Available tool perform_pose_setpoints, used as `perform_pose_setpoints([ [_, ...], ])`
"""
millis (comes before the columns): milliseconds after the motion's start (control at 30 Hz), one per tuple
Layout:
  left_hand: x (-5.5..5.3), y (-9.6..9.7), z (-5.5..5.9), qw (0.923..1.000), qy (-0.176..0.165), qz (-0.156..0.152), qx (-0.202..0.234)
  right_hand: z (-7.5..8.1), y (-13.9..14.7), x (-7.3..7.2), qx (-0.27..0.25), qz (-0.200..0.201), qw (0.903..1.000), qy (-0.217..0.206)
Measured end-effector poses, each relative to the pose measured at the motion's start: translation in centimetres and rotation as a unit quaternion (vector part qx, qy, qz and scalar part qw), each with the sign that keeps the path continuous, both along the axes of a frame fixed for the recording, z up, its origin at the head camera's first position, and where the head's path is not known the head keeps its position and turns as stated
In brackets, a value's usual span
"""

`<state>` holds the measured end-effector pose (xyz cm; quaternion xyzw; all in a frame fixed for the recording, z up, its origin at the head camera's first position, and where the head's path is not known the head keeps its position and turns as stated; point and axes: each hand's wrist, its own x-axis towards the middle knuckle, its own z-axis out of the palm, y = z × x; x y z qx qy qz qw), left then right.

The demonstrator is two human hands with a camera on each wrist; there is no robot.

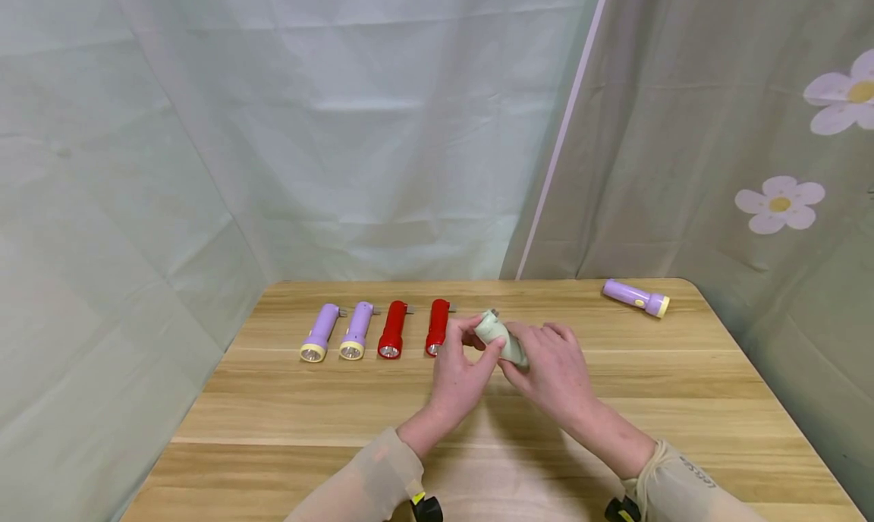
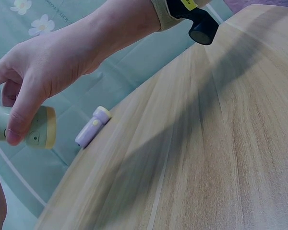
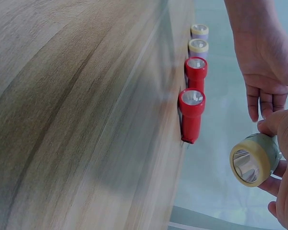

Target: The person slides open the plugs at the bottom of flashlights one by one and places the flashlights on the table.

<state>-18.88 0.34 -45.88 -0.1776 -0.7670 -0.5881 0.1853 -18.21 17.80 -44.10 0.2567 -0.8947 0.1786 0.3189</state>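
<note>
Both hands hold a pale green flashlight (image 1: 490,329) above the table, its metal plug prongs folded out at the tail. My left hand (image 1: 456,374) has its thumb and forefinger at the tail end beside the prongs. The right hand (image 1: 556,370) grips the body near the head. In the right wrist view, the flashlight's cream-yellow rim (image 3: 265,158) and clear lens point toward the camera. Left of the hands lie two red flashlights (image 1: 394,328) and two purple flashlights (image 1: 322,332) in a row, prongs sticking out at their tails.
Another purple flashlight (image 1: 631,297) with a yellow rim lies at the table's back right, no prongs showing. The wooden table (image 1: 273,431) backs onto hanging cloth curtains (image 1: 410,127) on the sides and rear.
</note>
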Motion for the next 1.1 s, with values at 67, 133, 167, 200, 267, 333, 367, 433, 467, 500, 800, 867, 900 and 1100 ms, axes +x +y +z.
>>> perform_pose_setpoints([
  [67,-0.01,-0.01,-0.02,1.0000,-0.002,-0.001,0.000,-0.03,-0.01,-0.01,0.001,0.000,1.0000,0.002],
  [133,0.00,-0.01,-0.01,1.0000,-0.004,-0.002,-0.001,-0.06,-0.01,0.00,0.001,-0.001,1.0000,0.003],
  [167,0.00,0.00,-0.02,1.0000,-0.005,-0.002,-0.001,-0.06,0.00,0.00,0.000,-0.001,1.0000,0.003],
  [200,-0.01,0.02,-0.02,1.0000,-0.006,-0.002,-0.001,-0.06,0.00,0.00,0.000,-0.001,1.0000,0.003],
  [267,-0.01,0.03,-0.02,1.0000,-0.006,-0.001,-0.002,-0.10,0.01,-0.01,0.000,-0.001,1.0000,0.003],
  [333,0.00,0.04,-0.04,1.0000,-0.006,0.000,-0.002,-0.09,0.02,0.02,0.000,-0.001,1.0000,0.002],
  [367,0.00,0.03,-0.04,1.0000,-0.006,0.000,-0.003,-0.10,0.03,0.03,0.000,-0.001,1.0000,0.002],
  [433,0.02,0.03,-0.03,1.0000,-0.007,0.001,-0.005,-0.09,0.04,0.05,0.000,0.000,1.0000,0.002],
  [467,0.03,0.02,-0.03,1.0000,-0.007,0.000,-0.006,-0.07,0.05,0.08,0.000,0.001,1.0000,0.002],
  [500,0.04,0.02,-0.01,0.9999,-0.008,0.000,-0.008,-0.07,0.06,0.09,0.000,0.001,1.0000,0.002],
  [800,0.10,-0.05,0.05,0.9999,-0.011,-0.003,-0.011,-0.16,0.08,0.08,0.002,0.001,1.0000,0.007],
  [867,0.10,-0.06,0.03,0.9999,-0.012,-0.002,-0.010,-0.17,0.07,0.07,0.003,0.001,1.0000,0.008],
  [900,0.10,-0.06,0.02,0.9999,-0.012,-0.003,-0.009,-0.17,0.07,0.06,0.002,0.001,1.0000,0.007],
  [1100,0.09,-0.09,0.01,0.9999,-0.012,-0.002,-0.010,-0.16,0.05,0.07,0.001,-0.001,1.0000,0.007],
])
